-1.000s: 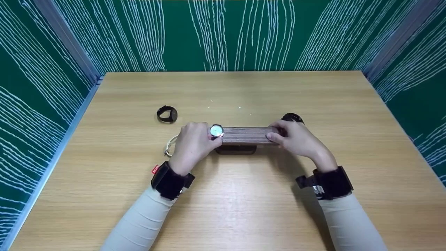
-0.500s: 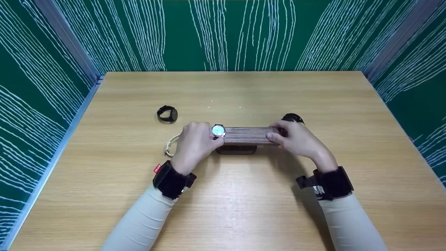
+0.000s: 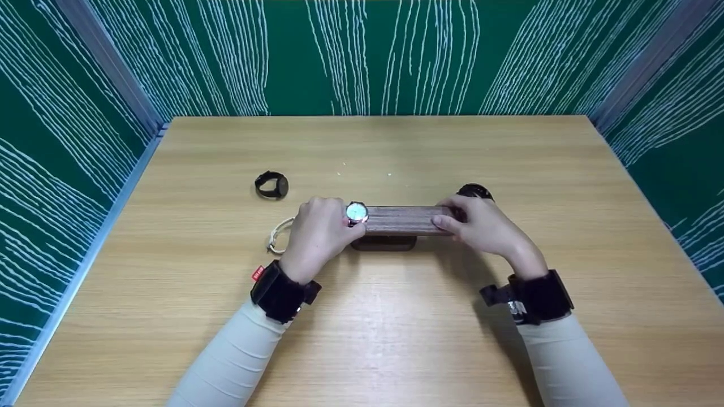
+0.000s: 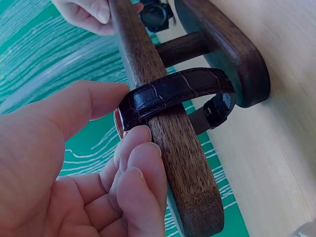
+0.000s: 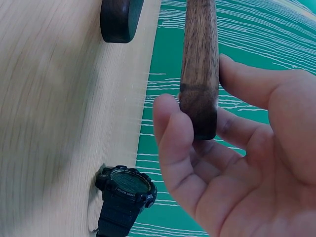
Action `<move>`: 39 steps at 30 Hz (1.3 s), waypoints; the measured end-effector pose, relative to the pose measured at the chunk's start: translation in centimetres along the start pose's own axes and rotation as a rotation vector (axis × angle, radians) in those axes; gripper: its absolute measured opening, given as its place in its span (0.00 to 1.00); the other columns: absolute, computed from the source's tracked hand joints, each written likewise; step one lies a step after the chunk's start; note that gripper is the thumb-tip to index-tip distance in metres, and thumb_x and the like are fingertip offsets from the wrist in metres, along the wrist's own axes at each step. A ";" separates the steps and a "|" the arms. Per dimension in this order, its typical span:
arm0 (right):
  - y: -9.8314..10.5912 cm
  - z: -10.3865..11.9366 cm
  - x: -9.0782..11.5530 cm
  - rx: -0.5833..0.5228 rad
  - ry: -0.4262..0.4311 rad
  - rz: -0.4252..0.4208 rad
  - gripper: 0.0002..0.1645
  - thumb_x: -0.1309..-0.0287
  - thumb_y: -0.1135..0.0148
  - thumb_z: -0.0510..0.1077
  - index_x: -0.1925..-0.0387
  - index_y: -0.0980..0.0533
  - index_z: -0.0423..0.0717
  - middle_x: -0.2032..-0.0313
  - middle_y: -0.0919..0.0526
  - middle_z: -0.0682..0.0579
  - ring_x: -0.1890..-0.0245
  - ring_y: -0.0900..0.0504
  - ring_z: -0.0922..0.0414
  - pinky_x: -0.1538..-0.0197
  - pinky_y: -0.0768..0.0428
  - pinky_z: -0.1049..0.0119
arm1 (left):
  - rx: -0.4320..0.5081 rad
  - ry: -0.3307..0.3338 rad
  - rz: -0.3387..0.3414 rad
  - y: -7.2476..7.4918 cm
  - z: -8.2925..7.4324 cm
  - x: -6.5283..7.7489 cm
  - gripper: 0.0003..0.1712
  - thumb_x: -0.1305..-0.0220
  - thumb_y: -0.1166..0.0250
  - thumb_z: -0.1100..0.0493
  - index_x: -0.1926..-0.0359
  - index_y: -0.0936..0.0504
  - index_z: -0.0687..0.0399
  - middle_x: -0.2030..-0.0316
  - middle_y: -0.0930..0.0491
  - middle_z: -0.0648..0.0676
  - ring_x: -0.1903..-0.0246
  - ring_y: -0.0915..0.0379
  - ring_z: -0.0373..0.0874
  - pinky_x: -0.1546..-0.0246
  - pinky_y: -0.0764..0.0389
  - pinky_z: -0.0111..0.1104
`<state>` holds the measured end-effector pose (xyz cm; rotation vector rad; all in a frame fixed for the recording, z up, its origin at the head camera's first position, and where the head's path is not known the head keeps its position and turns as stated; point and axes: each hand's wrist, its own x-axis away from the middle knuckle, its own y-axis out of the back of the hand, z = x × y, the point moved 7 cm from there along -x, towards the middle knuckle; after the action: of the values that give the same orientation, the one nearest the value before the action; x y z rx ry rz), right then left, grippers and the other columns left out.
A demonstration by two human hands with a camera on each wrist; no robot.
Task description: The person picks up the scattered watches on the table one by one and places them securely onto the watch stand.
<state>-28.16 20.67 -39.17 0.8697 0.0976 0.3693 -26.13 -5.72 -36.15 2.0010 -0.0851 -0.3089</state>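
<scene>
A dark wooden watch stand has a long top bar (image 3: 404,219) raised on a short post over a rounded base (image 3: 384,243). Around the bar's left part loops a wristwatch (image 3: 357,212) with a pale dial; its dark brown leather strap (image 4: 173,94) hangs under the bar in the left wrist view. My left hand (image 3: 321,234) pinches this watch at its case between thumb and fingers. At the other end, my right hand (image 3: 481,223) grips the bar's tip, thumb on one side and fingers curled around the other, as the right wrist view shows.
A black sport watch (image 5: 126,190) sits on the table just beyond my right hand. Farther left stands another black watch (image 3: 272,185), its strap closed in a loop. A cream-coloured band (image 3: 275,236) lies beside my left hand. Green walls with white lines border the table (image 3: 373,339).
My left hand has shifted slightly right, and the wristwatch has slid a little along the bar with it. The right hand and the stand have stayed in place.
</scene>
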 end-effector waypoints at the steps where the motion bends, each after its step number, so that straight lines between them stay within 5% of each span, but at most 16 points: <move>1: 0.0 0.0 0.0 0.000 -0.001 0.000 0.23 0.24 0.36 0.51 0.38 0.21 0.41 0.58 0.16 0.43 0.66 0.13 0.46 0.63 0.19 0.59 | 0.002 -0.002 0.000 0.0 0.0 0.0 0.28 0.41 0.25 0.51 0.84 0.35 0.45 0.85 0.37 0.42 0.79 0.35 0.41 0.77 0.33 0.31; 20: 0.0 0.0 -0.1 -0.009 0.003 -0.006 0.22 0.24 0.36 0.50 0.38 0.20 0.41 0.60 0.16 0.43 0.67 0.13 0.46 0.63 0.19 0.62 | -0.018 -0.023 -0.019 -0.1 -0.6 -0.1 0.29 0.42 0.25 0.50 0.85 0.38 0.44 0.85 0.39 0.42 0.79 0.35 0.42 0.76 0.29 0.36; 39: -0.1 -0.1 -0.1 -0.015 0.001 -0.005 0.21 0.24 0.35 0.49 0.39 0.20 0.42 0.61 0.17 0.44 0.67 0.13 0.45 0.65 0.20 0.63 | 0.006 0.031 0.017 -0.5 -0.6 -0.2 0.28 0.40 0.27 0.48 0.84 0.37 0.45 0.83 0.40 0.42 0.77 0.35 0.42 0.79 0.34 0.32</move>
<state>-28.29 20.63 -39.30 0.8547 0.0974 0.3653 -26.21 -4.90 -36.36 2.0091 -0.0838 -0.2673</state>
